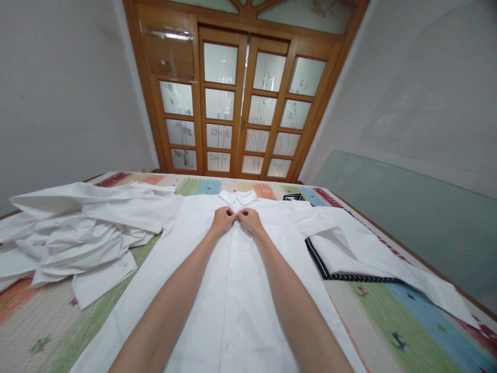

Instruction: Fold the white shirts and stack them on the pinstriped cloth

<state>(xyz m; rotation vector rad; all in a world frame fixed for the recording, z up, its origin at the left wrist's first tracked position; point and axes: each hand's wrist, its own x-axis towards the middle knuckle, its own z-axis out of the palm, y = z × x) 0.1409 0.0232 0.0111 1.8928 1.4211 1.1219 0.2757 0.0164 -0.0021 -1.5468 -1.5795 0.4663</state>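
A white button-up shirt [209,290] lies spread face up, its collar [237,197] pointing away from me and its sleeves out to the sides. Just below the collar, my left hand [224,218] pinches the shirt's front placket. My right hand [249,220] pinches the same strip from the other side, with the fingertips of both hands almost meeting. Whatever small button may be between the fingers is hidden. Down the middle toward me runs the rest of the placket [230,311].
On the left lies a heap of crumpled white clothing [77,238]. A folded white piece with black trim [337,254] sits partly under the right sleeve. Everything rests on a patterned, multicoloured cover [388,316]. A pale green board [411,217] stands along the right; wooden glazed doors [240,98] are beyond.
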